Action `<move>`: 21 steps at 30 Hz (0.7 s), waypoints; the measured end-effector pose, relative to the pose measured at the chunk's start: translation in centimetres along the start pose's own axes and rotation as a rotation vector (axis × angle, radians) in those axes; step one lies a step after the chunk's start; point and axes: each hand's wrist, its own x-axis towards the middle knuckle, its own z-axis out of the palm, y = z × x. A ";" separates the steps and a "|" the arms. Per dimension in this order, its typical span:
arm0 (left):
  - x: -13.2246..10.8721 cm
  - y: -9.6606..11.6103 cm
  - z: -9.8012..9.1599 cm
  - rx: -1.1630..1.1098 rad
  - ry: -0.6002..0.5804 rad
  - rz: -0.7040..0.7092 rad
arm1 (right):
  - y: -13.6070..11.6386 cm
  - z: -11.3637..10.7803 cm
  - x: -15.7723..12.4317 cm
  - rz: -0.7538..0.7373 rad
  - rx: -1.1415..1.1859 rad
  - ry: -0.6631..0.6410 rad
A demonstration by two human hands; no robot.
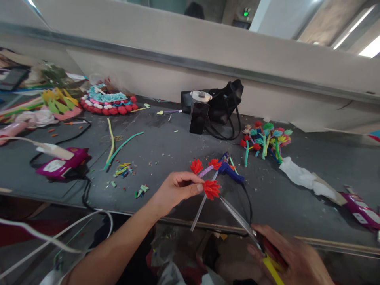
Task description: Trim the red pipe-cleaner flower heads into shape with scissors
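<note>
Dark grey desk (166,146). Left hand (173,192) pinches red fuzzy flower (211,190); right hand (297,257), nearer, grips scissors (239,217), long axis pointing far-left, tips just beside flower's right edge.

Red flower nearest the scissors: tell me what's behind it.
Behind the red flower, a translucent rod shows above and below it, its upper end near the blue glue gun. The flower covers part of the rod; anything else directly behind cannot be seen.

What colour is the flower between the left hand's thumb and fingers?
The flower is bright red; the head view shows it best.
</note>
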 end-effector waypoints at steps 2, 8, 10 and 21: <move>0.0 -0.1 0.0 -0.010 0.014 0.001 | -0.1 -0.1 0.1 -0.006 -0.004 -0.006; -0.2 0.3 0.2 -0.007 0.021 0.010 | 0.1 -0.2 0.2 -0.095 -0.032 -0.017; -0.2 0.5 0.3 0.003 0.008 0.008 | 0.1 -0.2 0.2 -0.084 -0.034 -0.028; -0.3 0.6 0.4 0.031 0.000 0.016 | 0.1 -0.2 0.3 -0.073 -0.031 -0.048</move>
